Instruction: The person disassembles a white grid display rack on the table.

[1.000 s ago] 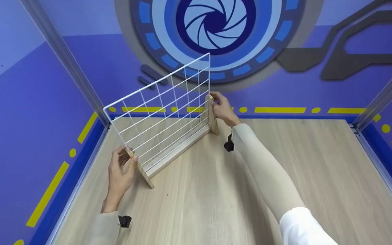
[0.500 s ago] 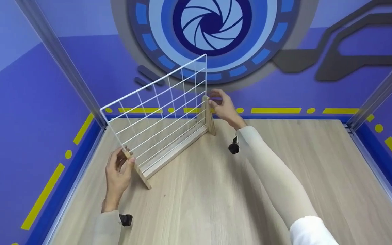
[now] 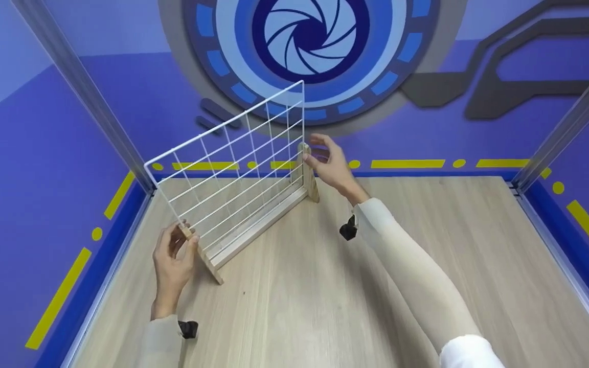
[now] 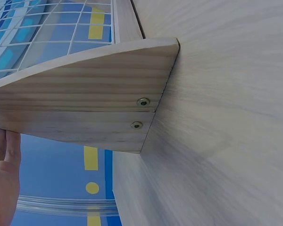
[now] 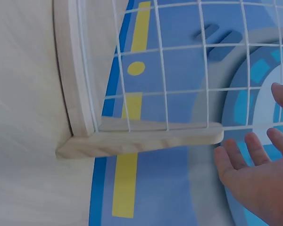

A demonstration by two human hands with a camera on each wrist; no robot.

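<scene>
A white wire grid panel point(image 3: 228, 158) stands upright in a wooden base point(image 3: 258, 230) on the table, running diagonally from near left to far right. At its near end my left hand point(image 3: 172, 266) pinches the top of the wooden side piece point(image 3: 202, 255) between thumb and fingers. Two screws point(image 4: 143, 101) show low on that side piece in the left wrist view. My right hand point(image 3: 333, 166) is beside the top of the far side piece point(image 3: 310, 176), its fingers spread and loosely bent. In the right wrist view this hand point(image 5: 259, 179) holds nothing.
The wood-grain table point(image 3: 315, 301) ends at a blue printed back wall point(image 3: 407, 138) close behind the grid. Metal posts point(image 3: 85, 97) stand at both back corners. Black wrist cameras point(image 3: 348, 228) sit at the sleeves.
My right hand has let go of the far side piece and its fingers have opened away from it. The left hand keeps its pinch. The whole head view has shifted slightly.
</scene>
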